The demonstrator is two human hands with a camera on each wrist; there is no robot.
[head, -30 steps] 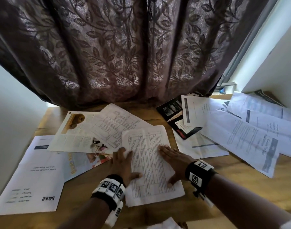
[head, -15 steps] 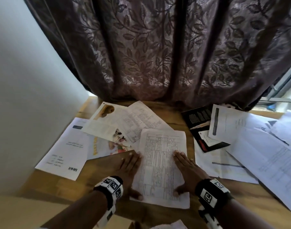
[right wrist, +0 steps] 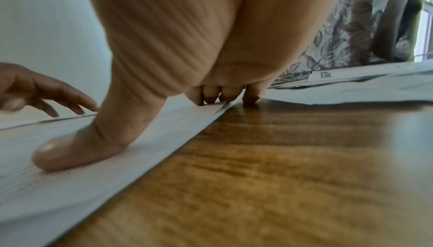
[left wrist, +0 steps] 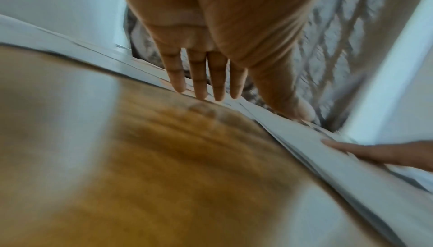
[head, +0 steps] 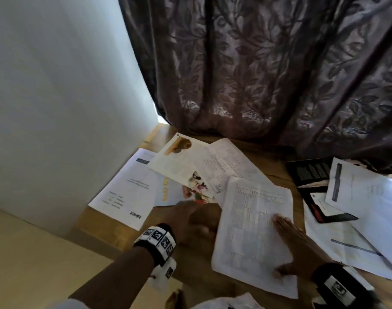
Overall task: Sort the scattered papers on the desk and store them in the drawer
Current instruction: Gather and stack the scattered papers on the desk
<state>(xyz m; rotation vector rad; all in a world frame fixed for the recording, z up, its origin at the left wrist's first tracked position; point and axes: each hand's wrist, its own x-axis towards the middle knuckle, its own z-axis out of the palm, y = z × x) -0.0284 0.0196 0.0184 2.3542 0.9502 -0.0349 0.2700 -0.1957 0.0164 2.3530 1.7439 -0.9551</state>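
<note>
Our right hand (head: 302, 248) lies flat on the table-printed sheet (head: 253, 228). Our left hand (head: 190, 219), fingers straight, empty, reaches toward the colourful papers (head: 181, 166) ahead-left on the tabletop (head: 190, 270).

a white printed table sheet (head: 255, 230) lies flat on the desk among overlapping scattered papers (head: 190, 172).

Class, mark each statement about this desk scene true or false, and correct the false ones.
1. The right hand lies flat on the table-printed sheet. True.
2. The left hand grips a crumpled page. False: its fingers are straight, reaching toward the colourful leaflet.
3. A dark booklet lies to the right of that sheet. True.
4. The curtain is plain white. False: it is dark with a leaf pattern.
</note>
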